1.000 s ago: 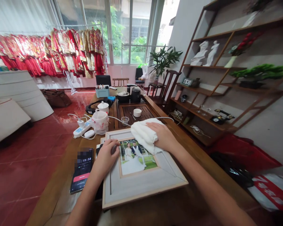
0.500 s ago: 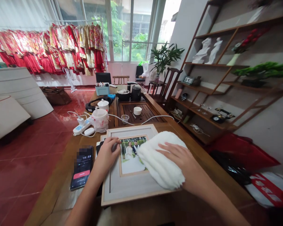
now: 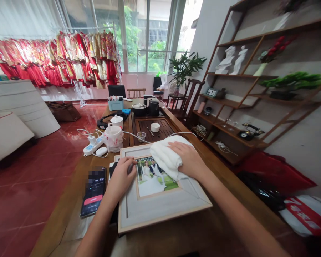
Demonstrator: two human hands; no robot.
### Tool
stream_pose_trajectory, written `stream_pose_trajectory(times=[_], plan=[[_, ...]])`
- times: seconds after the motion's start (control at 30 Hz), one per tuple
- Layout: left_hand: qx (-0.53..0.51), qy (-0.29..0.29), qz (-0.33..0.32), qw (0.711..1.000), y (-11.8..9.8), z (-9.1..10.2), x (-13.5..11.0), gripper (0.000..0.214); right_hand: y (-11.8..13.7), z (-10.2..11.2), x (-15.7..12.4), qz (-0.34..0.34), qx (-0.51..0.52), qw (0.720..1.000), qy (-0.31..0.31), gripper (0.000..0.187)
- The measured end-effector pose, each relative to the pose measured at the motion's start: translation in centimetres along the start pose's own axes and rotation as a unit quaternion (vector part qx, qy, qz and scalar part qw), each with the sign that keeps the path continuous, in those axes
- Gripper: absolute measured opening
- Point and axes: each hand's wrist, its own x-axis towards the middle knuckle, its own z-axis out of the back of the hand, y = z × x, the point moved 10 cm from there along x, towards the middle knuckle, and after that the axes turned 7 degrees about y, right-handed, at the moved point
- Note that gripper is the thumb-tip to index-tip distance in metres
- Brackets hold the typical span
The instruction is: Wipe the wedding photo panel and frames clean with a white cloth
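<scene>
i'd wipe lightly, right fingers [image 3: 178, 146] spread over that fluffy white cloth [image 3: 166, 156], loosely bent left fingers [image 3: 127, 160] steadying the rectangular pale wooden picture frame [image 3: 163, 211], lower centre.

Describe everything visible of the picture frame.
The picture frame has a pale wood-look edge, a wide grey border and a thin tan lip around a photo of a couple in wedding clothes. It lies face up over the table. The left hand touches its left side; a white cloth under the right hand covers its far right corner.
</scene>
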Motion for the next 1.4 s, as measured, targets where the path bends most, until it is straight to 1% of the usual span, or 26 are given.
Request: stream_pose_trajectory(times=[0.07,0.13,0.27,0.43,0.63,0.73,0.83,0.93,1.07,1.27,1.33,1.4], plan=[[0.004,0.000,-0.002,1.000,-0.1,0.0,0.0,0.017,-0.3,-0.1,1.1,0.001,0.000,1.000,-0.006,0.059],[0.007,-0.002,-0.002,1.000,-0.1,0.0,-0.1,0.017,-0.4,-0.2,1.5,0.001,0.001,1.000,-0.010,0.059],[0.008,-0.004,0.000,1.000,0.0,-0.1,-0.1,0.017,-0.1,-0.4,0.4,-0.003,0.003,1.000,-0.010,0.060],[0.005,-0.002,0.002,1.000,0.3,-0.2,-0.1,0.018,1.2,0.2,-2.9,-0.001,0.005,1.000,0.001,0.062],[0.000,-0.003,0.005,1.000,0.2,-0.2,-0.1,0.018,3.5,1.2,-8.5,0.000,0.003,0.999,0.032,0.081],[-0.001,-0.004,0.006,1.000,0.2,-0.2,-0.1,0.018,4.1,1.5,-10.7,-0.012,-0.008,0.999,0.040,0.075],[-0.002,-0.004,0.006,1.000,0.2,-0.2,-0.1,0.018,4.5,1.7,-11.6,-0.013,-0.018,0.999,0.038,0.067],[-0.002,-0.002,0.007,1.000,0.1,-0.1,-0.1,0.017,4.4,1.7,-11.0,-0.007,-0.016,0.999,0.041,0.070],[-0.004,0.004,0.004,1.000,-0.1,-0.1,0.0,0.016,3.2,1.5,-8.2,-0.006,0.000,0.999,0.039,0.077],[-0.008,0.005,-0.005,1.000,0.0,-0.4,0.0,0.018,0.6,0.8,-2.0,-0.012,0.006,1.000,0.004,0.062],[-0.008,0.004,-0.007,1.000,0.0,-0.4,0.0,0.018,-0.1,0.6,-0.5,-0.017,0.006,1.000,-0.009,0.059],[-0.009,0.002,-0.006,1.000,0.0,-0.4,0.0,0.018,-0.5,0.3,0.1,-0.021,0.006,1.000,-0.020,0.057]])
